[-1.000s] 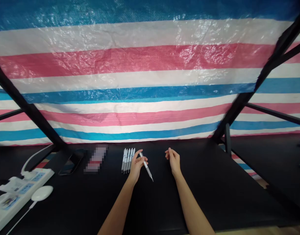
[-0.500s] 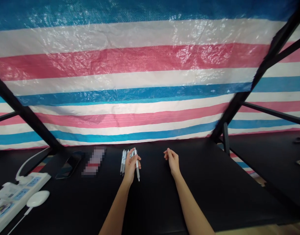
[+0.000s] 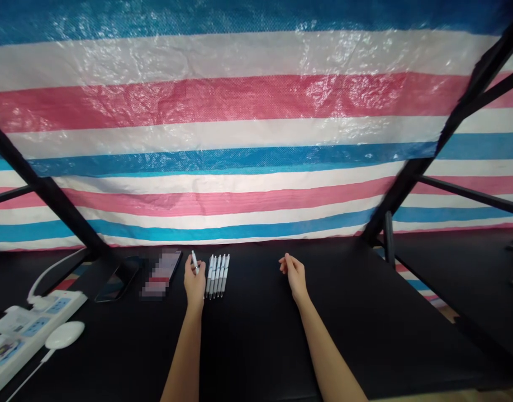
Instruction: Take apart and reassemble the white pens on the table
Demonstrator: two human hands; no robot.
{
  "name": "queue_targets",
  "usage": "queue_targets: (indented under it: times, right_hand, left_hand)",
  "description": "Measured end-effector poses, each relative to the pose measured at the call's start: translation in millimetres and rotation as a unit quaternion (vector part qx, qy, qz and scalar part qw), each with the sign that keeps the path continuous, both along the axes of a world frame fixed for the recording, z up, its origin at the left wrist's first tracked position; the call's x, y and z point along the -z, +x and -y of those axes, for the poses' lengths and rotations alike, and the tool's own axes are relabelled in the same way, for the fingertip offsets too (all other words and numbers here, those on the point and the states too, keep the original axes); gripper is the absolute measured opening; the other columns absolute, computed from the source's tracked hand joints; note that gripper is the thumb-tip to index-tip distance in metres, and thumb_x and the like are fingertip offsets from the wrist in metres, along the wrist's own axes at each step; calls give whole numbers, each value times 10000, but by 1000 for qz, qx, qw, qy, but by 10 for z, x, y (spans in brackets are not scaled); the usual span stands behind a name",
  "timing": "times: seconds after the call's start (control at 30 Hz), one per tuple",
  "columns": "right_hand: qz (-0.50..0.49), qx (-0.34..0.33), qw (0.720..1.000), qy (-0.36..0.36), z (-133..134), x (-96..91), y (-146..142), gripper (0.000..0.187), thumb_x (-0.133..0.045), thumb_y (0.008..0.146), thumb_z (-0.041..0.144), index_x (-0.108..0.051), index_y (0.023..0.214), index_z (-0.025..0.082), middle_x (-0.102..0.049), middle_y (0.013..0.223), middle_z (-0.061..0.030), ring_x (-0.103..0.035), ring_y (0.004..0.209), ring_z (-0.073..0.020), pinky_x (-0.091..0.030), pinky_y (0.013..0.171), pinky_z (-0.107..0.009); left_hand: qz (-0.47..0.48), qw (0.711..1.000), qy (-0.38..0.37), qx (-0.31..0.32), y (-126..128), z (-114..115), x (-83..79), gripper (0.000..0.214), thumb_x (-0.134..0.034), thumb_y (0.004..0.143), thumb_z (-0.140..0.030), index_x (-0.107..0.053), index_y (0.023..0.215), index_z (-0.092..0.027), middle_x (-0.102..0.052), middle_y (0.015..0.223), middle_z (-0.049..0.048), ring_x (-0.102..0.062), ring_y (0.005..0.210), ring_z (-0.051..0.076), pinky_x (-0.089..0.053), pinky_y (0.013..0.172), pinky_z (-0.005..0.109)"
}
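My left hand (image 3: 195, 282) is closed around a white pen (image 3: 194, 259), whose upper end sticks up between thumb and fingers; its lower part is hidden by the hand. Just to the right of that hand, several white pens with grey grips (image 3: 217, 274) lie side by side in a row on the black table (image 3: 256, 335), tips toward me. My right hand (image 3: 296, 276) rests on the table farther right, apart from the pens. Its fingers are curled in, and nothing shows in them.
At the left lie a dark phone (image 3: 117, 281) and a second phone with a blurred screen (image 3: 166, 268). A white power strip (image 3: 38, 329) and a round white charger (image 3: 65, 335) sit nearer. Black frame bars (image 3: 67, 215) and a striped sheet (image 3: 240, 201) stand behind.
My left hand has moved left with a pen, from over the right side of the row to its left side, uncovering the row. My right hand has stayed in place.
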State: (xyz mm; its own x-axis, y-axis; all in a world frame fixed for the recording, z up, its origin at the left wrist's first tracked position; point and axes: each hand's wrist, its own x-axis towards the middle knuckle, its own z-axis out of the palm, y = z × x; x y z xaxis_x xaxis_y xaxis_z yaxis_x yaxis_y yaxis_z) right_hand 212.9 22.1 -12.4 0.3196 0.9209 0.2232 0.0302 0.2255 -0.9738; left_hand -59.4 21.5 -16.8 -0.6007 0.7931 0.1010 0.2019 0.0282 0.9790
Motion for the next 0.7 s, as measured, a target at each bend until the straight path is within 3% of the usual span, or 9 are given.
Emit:
queue_targets:
  times: [0.07, 0.17, 0.27, 0.4, 0.53, 0.7]
  right_hand:
    - [5, -5, 1000, -1, -1, 4, 0, 513, -471, 762, 653, -587, 595, 183, -487, 476, 1, -439, 443, -125, -349, 451, -254]
    - [8, -8, 1000, -4, -1, 10, 2, 504, -470, 767, 645, -591, 595, 186, -489, 480, 0, -440, 448, -127, -349, 456, -258]
    - [3, -7, 1000, -5, 2, 6, 4, 501, -479, 762, 644, -592, 593, 186, -491, 477, 1, -440, 443, -126, -347, 456, -259]
    - [4, -5, 1000, -2, 9, -5, 2, 504, -473, 769, 641, -589, 595, 183, -488, 477, 1, -438, 445, -124, -347, 454, -256]
    - [5, -10, 1000, -1, 14, -10, -8, 491, -480, 771, 629, -591, 592, 185, -490, 476, 5, -443, 443, -123, -350, 457, -257]
    - [2, -13, 1000, 0, 8, 2, -12, 481, -492, 772, 616, -596, 592, 182, -496, 473, 4, -445, 439, -121, -348, 453, -254]
  left_hand:
    - [-50, 998, -49, -7, -28, -30, 48, 627, -562, 749, -340, -406, 1325, -146, -568, 1143, 139, -586, 984, 235, -452, 856, 350]
    - [-117, 990, -69, 24, -23, -55, 86, 544, -578, 730, -310, -505, 1239, -133, -545, 1186, 162, -553, 1060, 273, -432, 895, 366]
    - [-197, 978, -48, 49, -4, -42, 72, 385, -555, 735, -292, -601, 1087, -142, -591, 1089, 146, -558, 1031, 281, -431, 887, 381]
    - [-278, 959, -44, 44, 4, 10, 25, 304, -508, 759, -294, -611, 1005, -148, -612, 971, 115, -603, 851, 240, -447, 843, 383]
    - [-313, 945, -51, 82, 21, 43, 13, 269, -497, 749, -236, -607, 980, -154, -618, 921, 98, -604, 825, 230, -462, 783, 356]
    - [-274, 954, -42, 117, 107, 49, 23, 236, -516, 734, -205, -602, 948, -155, -620, 900, 83, -613, 757, 193, -471, 731, 320]
